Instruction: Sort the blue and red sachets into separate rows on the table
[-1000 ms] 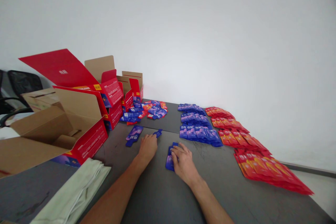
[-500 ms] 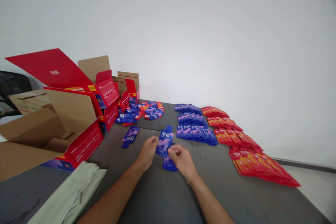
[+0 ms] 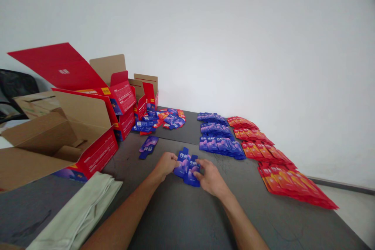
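My left hand [image 3: 169, 163] is closed, pinching the left edge of a blue sachet [image 3: 183, 162] with white lettering and a pale purple print. A second blue sachet [image 3: 192, 172] overlaps its right side, sitting slightly nearer to me. My right hand [image 3: 208, 175] grips that second sachet along its right edge, thumb and forefinger on its front. Both sachets have their narrow necks pointing away from me. Farther left, a lone blue sachet [image 3: 149, 147] lies on the table with its neck toward me.
Overlapping rows of blue sachets [image 3: 221, 147] and red-orange sachets [image 3: 293, 179] lie to the right. A mixed sachet pile [image 3: 172, 119] is at the back. Open red cartons [image 3: 99, 156] line the left, with a folded pale green cloth [image 3: 76, 211] before them on the dark table [image 3: 175, 218].
The left-hand sachet has moved left off the second one, so they now lie side by side, overlapping. My right hand has shifted onto the second sachet's right edge.
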### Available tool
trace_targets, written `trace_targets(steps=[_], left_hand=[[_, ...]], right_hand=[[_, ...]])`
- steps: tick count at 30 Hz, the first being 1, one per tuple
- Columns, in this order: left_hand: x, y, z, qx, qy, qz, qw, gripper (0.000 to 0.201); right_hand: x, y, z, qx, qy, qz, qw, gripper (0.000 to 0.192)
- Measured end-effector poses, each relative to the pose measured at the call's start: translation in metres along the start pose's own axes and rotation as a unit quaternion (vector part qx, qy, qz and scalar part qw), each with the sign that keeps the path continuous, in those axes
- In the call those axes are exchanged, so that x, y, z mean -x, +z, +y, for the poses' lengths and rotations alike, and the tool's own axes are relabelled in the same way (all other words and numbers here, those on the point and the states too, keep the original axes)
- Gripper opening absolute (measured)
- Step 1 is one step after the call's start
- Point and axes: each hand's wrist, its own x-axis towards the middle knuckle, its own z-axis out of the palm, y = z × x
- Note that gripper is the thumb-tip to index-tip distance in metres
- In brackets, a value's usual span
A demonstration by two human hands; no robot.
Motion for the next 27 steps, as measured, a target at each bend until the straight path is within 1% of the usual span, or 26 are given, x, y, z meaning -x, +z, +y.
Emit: trace_targets(steps=[2, 4, 6, 7, 9, 12, 14, 17, 20, 24, 27], left_hand=[[-0.002, -0.002, -0.004, -0.028, -0.012, 0.004, 1.0, 0.014], [-0.001, -0.004, -0.004, -0.064, -0.002, 0.01, 0.998, 0.02], [0.004, -0.005, 0.0, -0.126, 0.037, 0.016, 0.991, 0.027], [0.007, -0.005, 0.002, -0.162, 0.064, 0.019, 0.985, 0.028], [0.013, -0.004, 0.008, -0.234, 0.106, 0.027, 0.966, 0.024], [0.021, 0.001, 0.015, -0.314, 0.12, 0.053, 0.94, 0.023], [0.024, 0.004, 0.016, -0.317, 0.127, 0.051, 0.938, 0.024], [0.025, 0.009, 0.016, -0.302, 0.159, 0.019, 0.94, 0.025], [0.024, 0.013, 0.015, -0.337, 0.175, 0.009, 0.925, 0.03], [0.023, 0.015, 0.013, -0.37, 0.177, 0.004, 0.912, 0.035], [0.022, 0.015, 0.011, -0.377, 0.182, 0.002, 0.908, 0.033]], right_hand=[[0.005, -0.007, 0.0, 0.064, -0.028, -0.06, 0.996, 0.06], [0.008, -0.009, -0.001, 0.091, -0.036, -0.108, 0.989, 0.074], [0.01, -0.008, -0.001, 0.099, -0.03, -0.13, 0.986, 0.08], [0.01, -0.007, -0.001, 0.099, -0.028, -0.134, 0.986, 0.08], [0.009, -0.004, 0.0, 0.096, -0.026, -0.136, 0.986, 0.08], [0.006, -0.002, 0.004, 0.088, -0.028, -0.137, 0.986, 0.08], [0.005, 0.0, 0.006, 0.081, -0.028, -0.128, 0.988, 0.081], [0.003, 0.002, 0.01, 0.07, -0.037, -0.112, 0.991, 0.078], [0.001, 0.002, 0.01, 0.069, -0.041, -0.102, 0.992, 0.076], [0.003, 0.001, 0.004, 0.074, -0.044, -0.102, 0.991, 0.081], [0.004, 0.004, 0.0, 0.077, -0.07, -0.095, 0.99, 0.071]])
